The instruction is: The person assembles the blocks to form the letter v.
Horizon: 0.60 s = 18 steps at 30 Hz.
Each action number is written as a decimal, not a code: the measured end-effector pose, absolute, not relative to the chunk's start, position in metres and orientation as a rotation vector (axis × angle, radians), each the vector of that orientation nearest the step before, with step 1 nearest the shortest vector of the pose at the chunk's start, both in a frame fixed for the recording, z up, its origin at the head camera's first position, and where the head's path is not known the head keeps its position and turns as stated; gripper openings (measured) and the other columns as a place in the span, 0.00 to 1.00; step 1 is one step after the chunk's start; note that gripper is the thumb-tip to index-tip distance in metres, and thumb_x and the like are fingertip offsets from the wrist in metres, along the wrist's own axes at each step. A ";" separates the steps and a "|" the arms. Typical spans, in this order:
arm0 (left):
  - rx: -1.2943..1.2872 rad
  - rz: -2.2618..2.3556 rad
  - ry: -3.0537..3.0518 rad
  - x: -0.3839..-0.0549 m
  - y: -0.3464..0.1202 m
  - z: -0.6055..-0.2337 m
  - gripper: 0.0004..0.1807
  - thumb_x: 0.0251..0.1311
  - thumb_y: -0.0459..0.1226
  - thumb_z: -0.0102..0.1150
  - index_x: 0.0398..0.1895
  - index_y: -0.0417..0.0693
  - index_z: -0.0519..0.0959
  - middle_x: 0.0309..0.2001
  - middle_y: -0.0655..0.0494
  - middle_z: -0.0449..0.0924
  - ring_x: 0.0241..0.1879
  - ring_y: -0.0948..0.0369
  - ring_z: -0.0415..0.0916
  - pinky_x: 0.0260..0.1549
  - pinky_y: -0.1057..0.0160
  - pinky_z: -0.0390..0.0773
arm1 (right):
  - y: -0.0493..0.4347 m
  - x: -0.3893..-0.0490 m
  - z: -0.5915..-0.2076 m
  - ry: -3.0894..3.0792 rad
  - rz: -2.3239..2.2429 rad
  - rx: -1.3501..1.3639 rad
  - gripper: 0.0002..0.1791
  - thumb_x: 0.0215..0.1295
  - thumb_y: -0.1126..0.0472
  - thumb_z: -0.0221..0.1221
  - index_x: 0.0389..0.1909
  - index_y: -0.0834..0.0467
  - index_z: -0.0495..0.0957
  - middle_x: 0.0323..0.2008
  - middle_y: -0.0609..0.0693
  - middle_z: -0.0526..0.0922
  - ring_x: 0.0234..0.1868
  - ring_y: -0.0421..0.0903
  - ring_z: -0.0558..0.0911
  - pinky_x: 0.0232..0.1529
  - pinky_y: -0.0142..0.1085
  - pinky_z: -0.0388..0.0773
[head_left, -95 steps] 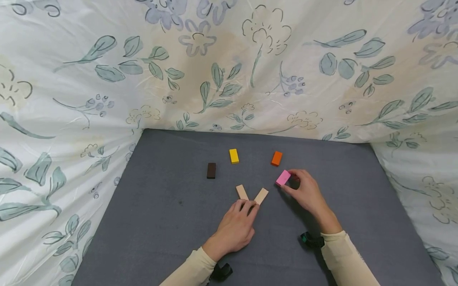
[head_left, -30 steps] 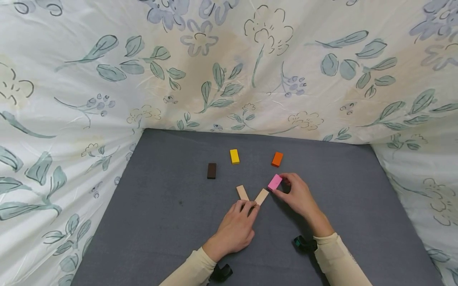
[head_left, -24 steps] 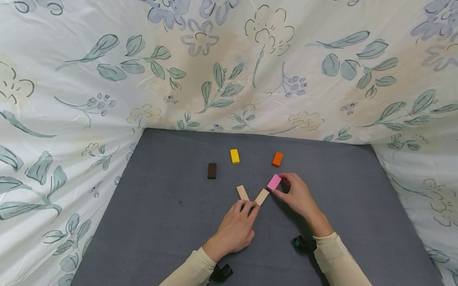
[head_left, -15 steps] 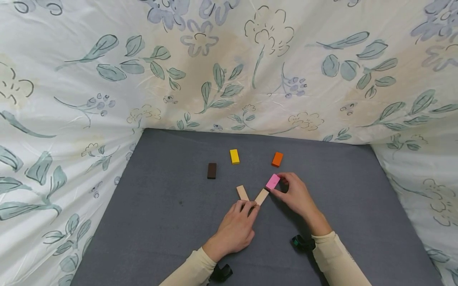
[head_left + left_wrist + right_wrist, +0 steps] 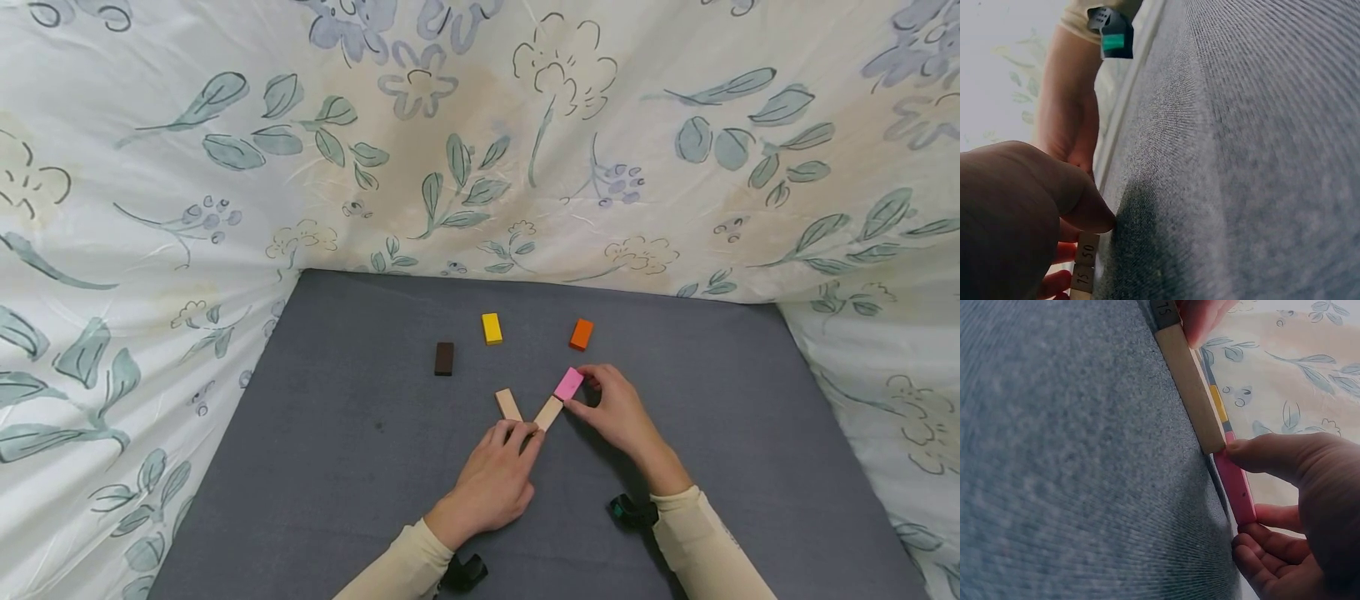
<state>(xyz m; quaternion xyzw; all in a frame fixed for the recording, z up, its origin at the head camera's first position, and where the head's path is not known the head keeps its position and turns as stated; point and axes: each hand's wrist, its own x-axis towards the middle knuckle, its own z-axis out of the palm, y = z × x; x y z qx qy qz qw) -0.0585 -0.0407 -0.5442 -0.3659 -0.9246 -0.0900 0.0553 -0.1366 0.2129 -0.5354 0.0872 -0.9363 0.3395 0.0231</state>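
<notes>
Two bare hands in the frame. Right hand (image 5: 621,417), right of centre: thumb and fingers pinch the pink block (image 5: 569,384). Left hand (image 5: 491,479), lower centre: fingertips over the near ends of the left pale block (image 5: 507,405) and the right pale block (image 5: 549,412); cannot tell whether they grip.

Pink block just right of centre, its near end at the far end of the right pale block, both slanting toward upper right; contact or slight gap unclear. Plain rectangular form, bright pink; right wrist view shows a small dark dot on its side. Pale blocks: light bare wood, set in an open V.

Farther up the frame: dark brown block (image 5: 444,359), yellow block (image 5: 491,328), orange block (image 5: 581,334), all apart.

Worktop (image 5: 322,467): matte dark grey, woven texture up close, one faint dark spot left of centre. Beyond it, a white drape (image 5: 465,108) across the top and down both sides, wrinkled, printed with blue-green leaves, lilac and cream flowers, thin dark outlines.
</notes>
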 end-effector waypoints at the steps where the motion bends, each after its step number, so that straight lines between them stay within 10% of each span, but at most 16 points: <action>1: -1.111 -0.273 -2.807 -0.058 -0.041 -0.544 0.33 0.65 0.42 0.66 0.75 0.48 0.76 0.70 0.50 0.71 0.65 0.52 0.68 0.69 0.52 0.71 | 0.213 -0.137 -0.536 -2.899 1.050 0.270 0.33 0.62 0.57 0.79 0.65 0.66 0.80 0.53 0.61 0.82 0.52 0.60 0.82 0.57 0.60 0.79; 18: -1.110 -0.282 -2.827 -0.058 -0.042 -0.543 0.33 0.66 0.42 0.66 0.75 0.48 0.76 0.70 0.51 0.71 0.66 0.52 0.67 0.70 0.52 0.70 | 0.211 -0.136 -0.536 -2.905 1.045 0.304 0.32 0.63 0.57 0.79 0.64 0.66 0.80 0.55 0.61 0.82 0.52 0.59 0.82 0.58 0.60 0.79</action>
